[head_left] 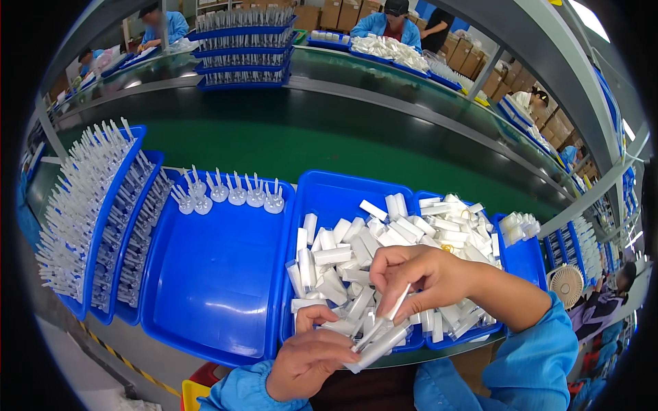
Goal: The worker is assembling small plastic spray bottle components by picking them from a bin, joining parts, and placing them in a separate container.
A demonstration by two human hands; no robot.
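Observation:
Low over the front of the middle blue tray [322, 188], my left hand [308, 359] is closed on a small clear plastic sleeve [384, 346], which lies tilted across its fingertips. My right hand [432, 277] pinches a narrow white strip [398, 303] between thumb and fingers, just above the sleeve. The strip's lower end comes close to the sleeve; whether it sits inside cannot be made out. Beneath both hands, many white pieces in clear sleeves [332, 256] are heaped in the tray.
To the left, a blue tray [212, 294] holds several clear pronged parts [236, 193] along its far edge. Stacked trays of similar parts [89, 198] stand farther left. At right is another heaped tray [473, 335]. A green conveyor [329, 140] runs beyond; co-workers [387, 27] sit across it.

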